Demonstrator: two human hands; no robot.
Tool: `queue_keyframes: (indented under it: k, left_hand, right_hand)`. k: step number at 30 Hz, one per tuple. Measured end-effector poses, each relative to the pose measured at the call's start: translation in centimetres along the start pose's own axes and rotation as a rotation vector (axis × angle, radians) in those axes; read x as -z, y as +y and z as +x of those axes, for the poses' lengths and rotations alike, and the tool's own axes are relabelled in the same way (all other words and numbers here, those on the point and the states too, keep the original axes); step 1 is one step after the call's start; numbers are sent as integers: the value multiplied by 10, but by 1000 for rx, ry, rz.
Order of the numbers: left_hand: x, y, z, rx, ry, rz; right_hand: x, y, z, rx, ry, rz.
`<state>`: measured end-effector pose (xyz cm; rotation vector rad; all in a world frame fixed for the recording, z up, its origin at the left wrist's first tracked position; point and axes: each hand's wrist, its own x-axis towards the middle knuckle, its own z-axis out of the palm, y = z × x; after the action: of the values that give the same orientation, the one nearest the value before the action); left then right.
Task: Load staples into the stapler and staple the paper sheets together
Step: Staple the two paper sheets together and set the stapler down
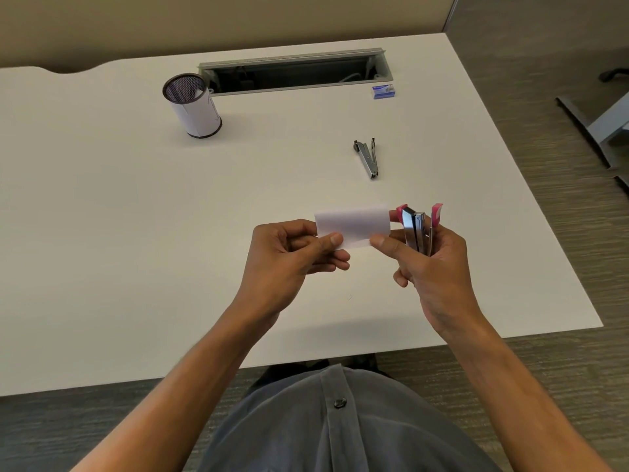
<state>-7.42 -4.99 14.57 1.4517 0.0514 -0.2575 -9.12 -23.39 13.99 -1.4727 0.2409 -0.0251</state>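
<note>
Person seen from above. Both forearms bare to the bottom frame edge, no sleeves in view, no watch or rings showing on the left hand (289, 257) or the right hand (432, 267). Torso in a grey-blue button-front shirt (306, 424); one dark round button (340, 402) on the placket.

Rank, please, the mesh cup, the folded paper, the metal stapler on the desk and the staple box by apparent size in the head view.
1. Mesh cup
2. Folded paper, though it is nearer the camera, so true size is unsure
3. Metal stapler
4. Staple box, farthest away
</note>
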Motion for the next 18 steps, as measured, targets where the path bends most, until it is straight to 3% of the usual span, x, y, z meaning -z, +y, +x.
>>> queue_keyframes:
  k: [14,18]
  left_hand:
    - [-1,1,0,7,-15,25]
    - [-1,1,0,-13,-35,43]
  right_hand:
    - [6,0,9,7,-12,4]
    - [7,-7,15,119,45,-62]
